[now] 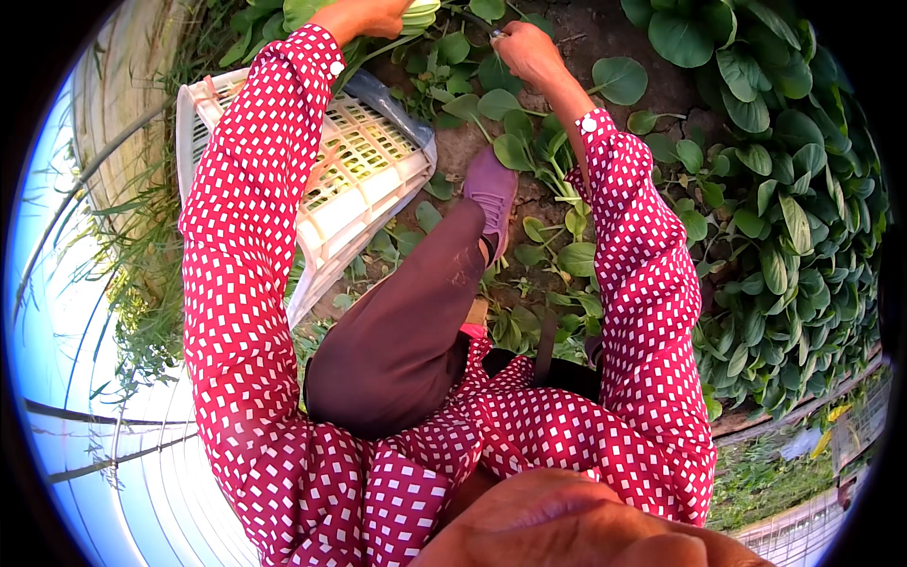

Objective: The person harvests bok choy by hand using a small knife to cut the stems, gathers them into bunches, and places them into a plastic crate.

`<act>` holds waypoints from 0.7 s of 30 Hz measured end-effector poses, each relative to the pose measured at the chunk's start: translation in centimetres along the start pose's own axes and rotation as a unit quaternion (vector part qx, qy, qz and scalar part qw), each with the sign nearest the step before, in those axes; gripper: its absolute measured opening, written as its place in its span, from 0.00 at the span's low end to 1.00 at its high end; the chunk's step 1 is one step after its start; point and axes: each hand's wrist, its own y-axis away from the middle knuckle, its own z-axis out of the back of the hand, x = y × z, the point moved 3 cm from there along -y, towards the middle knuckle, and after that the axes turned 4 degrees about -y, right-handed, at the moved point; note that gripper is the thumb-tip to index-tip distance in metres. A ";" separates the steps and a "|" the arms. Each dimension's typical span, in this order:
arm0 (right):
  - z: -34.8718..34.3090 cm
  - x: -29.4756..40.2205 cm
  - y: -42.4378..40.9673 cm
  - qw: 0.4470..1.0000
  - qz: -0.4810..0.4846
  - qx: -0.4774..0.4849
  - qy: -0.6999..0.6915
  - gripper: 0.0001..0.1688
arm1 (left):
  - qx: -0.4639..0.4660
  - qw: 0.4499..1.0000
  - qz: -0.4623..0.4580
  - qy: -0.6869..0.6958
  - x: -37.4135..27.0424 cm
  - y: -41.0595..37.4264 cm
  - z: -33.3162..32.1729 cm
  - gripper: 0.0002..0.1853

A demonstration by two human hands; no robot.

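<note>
My left hand (370, 19), at the top edge, is closed around a leafy green vegetable (419, 15) with pale, thick stalks; part of the plant and the fingertips are cut off by the picture's edge. To its right, my right hand (523, 49) is closed on a tool with a dark, narrow end pointing up and left, its handle mostly hidden in the fist. A ring or metal part shows near the fingers. Loose green leaves (497, 104) lie on the soil just below both hands.
A white plastic crate (368, 191) with a grey plastic sheet (397, 106) along its rim lies tilted under my left forearm. My purple shoe (492, 191) rests on soil among leaves. Dense leafy greens (779, 177) grow at the right. Plastic film and grass (142, 248) border the left.
</note>
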 end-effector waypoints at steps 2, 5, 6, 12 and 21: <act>-0.7 2.2 1.7 0.999 -0.007 0.028 0.039 0.28 | 0.011 1.000 -0.003 0.013 0.8 0.4 -0.7 0.28; -1.6 1.9 -0.1 0.997 -0.015 -0.072 -0.005 0.28 | 0.014 1.000 0.005 -0.003 1.6 1.3 -1.2 0.26; -2.1 0.4 -1.4 0.993 0.015 -0.119 0.005 0.27 | -0.001 1.000 0.002 0.000 1.5 0.8 -2.0 0.25; -7.7 -6.8 -11.1 0.968 0.183 -0.174 -0.007 0.19 | -0.011 0.998 0.051 -0.036 1.6 -1.1 -2.0 0.22; -9.5 -11.0 -14.5 0.841 0.085 -0.042 -0.532 0.15 | -0.026 0.998 0.046 -0.024 1.2 -2.8 -1.0 0.21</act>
